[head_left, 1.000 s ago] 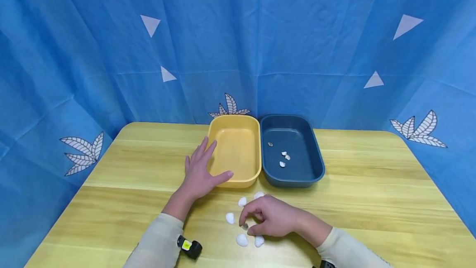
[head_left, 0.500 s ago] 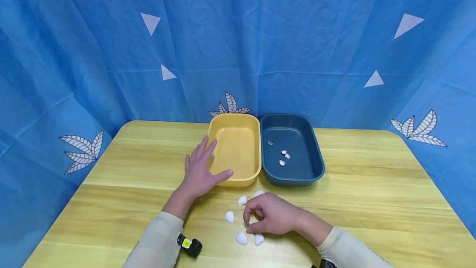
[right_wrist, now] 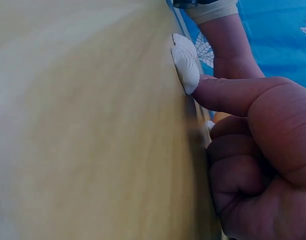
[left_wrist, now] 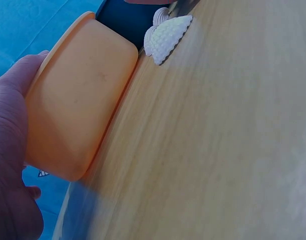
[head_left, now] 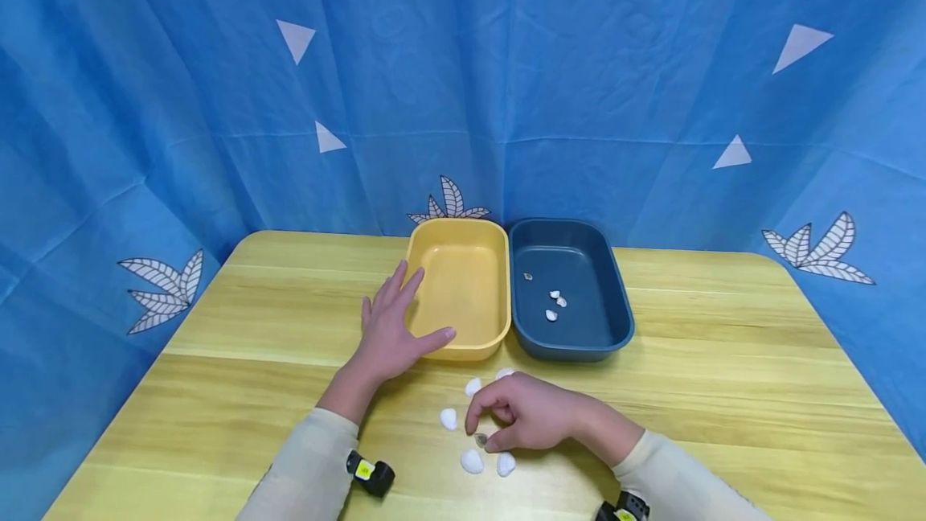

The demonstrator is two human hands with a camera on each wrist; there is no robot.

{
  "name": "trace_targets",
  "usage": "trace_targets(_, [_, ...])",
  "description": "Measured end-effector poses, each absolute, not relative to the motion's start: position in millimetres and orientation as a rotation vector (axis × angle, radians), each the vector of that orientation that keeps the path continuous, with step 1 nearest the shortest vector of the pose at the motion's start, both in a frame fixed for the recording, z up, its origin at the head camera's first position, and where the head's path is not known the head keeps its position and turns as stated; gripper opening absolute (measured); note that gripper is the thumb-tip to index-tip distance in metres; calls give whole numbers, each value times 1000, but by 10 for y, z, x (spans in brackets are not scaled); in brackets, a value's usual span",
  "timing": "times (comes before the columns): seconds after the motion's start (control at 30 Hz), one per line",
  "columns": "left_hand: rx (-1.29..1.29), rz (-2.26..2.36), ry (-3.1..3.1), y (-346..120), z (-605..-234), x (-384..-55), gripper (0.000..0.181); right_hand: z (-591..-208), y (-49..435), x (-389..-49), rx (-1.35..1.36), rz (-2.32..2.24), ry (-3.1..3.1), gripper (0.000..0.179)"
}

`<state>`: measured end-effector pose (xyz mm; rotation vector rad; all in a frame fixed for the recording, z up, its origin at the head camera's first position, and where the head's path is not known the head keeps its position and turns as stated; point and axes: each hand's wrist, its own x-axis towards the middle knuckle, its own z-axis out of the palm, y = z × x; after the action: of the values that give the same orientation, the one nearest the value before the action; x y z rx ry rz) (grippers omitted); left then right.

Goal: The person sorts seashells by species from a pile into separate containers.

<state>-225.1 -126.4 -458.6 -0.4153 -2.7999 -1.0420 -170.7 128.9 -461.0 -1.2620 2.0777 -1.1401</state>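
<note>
The left hand, grip released, lies at the yellow tray. The right hand has fingertips beside a small dark shell; whether its grip grasps this, I cannot tell.

Left tray beside right tray on a table
Four small seashells lie in the right tray; before both, five larger seashells lie around a smaller seashell; a curtain hangs behind.

Nothing legible: a small yellow rectangular label on the black boxy wrist device behind the left hand, and a similar yellow tag behind the right hand, too small to read.
</note>
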Motion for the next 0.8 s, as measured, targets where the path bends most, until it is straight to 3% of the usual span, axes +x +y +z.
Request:
trace_targets(0.37, [-415, -1043, -2805, -1252, -4586, -2264, 103, -4575, 1289, -1741, -1355, -999, 2071, 21])
trace_targets(0.8, [-417, -1028, -2801, -1260, -4590, -2256, 102, -4571, 1291, -1728, -1124, -1080, 2120, 18])
